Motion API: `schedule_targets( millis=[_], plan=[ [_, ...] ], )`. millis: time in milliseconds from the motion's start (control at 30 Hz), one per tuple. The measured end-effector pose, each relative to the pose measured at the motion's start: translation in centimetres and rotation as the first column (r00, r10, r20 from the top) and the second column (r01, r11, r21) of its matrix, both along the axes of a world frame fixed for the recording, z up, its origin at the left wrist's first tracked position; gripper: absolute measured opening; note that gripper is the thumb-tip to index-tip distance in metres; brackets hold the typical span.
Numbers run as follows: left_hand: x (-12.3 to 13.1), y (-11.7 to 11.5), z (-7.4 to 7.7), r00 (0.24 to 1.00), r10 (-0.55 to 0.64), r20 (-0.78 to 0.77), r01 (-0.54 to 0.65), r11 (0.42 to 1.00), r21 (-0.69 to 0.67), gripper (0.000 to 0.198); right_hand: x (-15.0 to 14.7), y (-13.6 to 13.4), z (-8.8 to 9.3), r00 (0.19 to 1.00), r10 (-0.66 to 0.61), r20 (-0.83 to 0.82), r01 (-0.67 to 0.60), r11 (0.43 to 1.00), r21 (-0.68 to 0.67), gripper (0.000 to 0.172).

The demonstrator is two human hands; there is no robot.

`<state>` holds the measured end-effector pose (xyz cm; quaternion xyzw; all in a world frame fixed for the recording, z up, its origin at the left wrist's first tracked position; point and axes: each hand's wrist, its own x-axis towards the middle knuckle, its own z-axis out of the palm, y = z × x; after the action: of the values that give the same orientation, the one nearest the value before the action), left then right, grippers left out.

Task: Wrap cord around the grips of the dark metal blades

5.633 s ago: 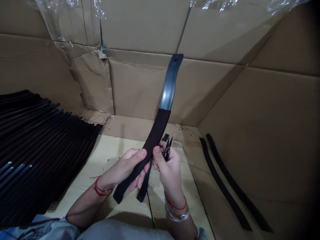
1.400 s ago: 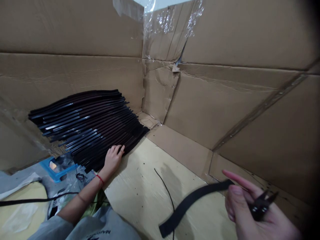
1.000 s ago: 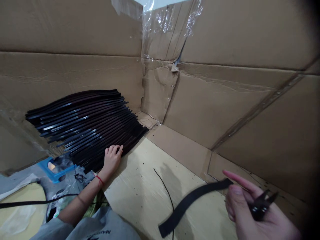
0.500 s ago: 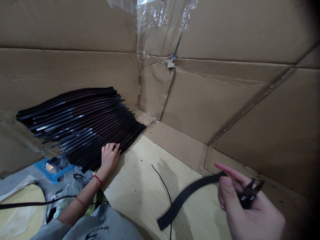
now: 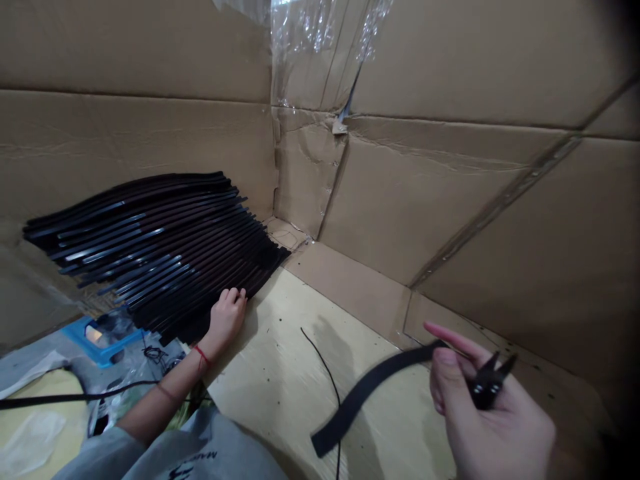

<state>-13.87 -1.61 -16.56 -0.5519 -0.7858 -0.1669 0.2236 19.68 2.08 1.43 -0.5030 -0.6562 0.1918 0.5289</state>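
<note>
A fanned pile of long, narrow black strips leans at the left, some of them shiny. At its near right edge my left hand has its fingers curled closed on the outermost strip. On the right, my right hand pinches the end of a single black strip between thumb and fingers. That strip curves down to the left above the board. Small dark snips are tucked in the same hand, their two pointed blades sticking up apart.
Tall cardboard walls meet in a taped corner behind the pale board. A thin black cord lies on the board. A blue plastic stool, clear plastic bags and a yellow round surface are at lower left.
My left hand has slid slightly right along the pile's edge, and its fingers are more curled. The right hand still holds the strip and snips. The view has shifted slightly.
</note>
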Motion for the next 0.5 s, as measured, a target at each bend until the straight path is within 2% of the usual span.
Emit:
schedule_targets(
  millis=[233,500],
  plan=[
    [-0.2,0.3,0.9,1.000,0.019,0.005,-0.019,0.996,-0.090,0.031,0.8,0.7,-0.5,0.999,0.022,0.029,-0.023,0.999,0.024,0.042],
    [-0.5,0.4,1.6,0.999,0.047,0.009,-0.045,0.987,-0.153,0.035,0.4,0.4,-0.1,1.000,0.002,0.017,-0.002,1.000,0.003,0.042]
  ],
)
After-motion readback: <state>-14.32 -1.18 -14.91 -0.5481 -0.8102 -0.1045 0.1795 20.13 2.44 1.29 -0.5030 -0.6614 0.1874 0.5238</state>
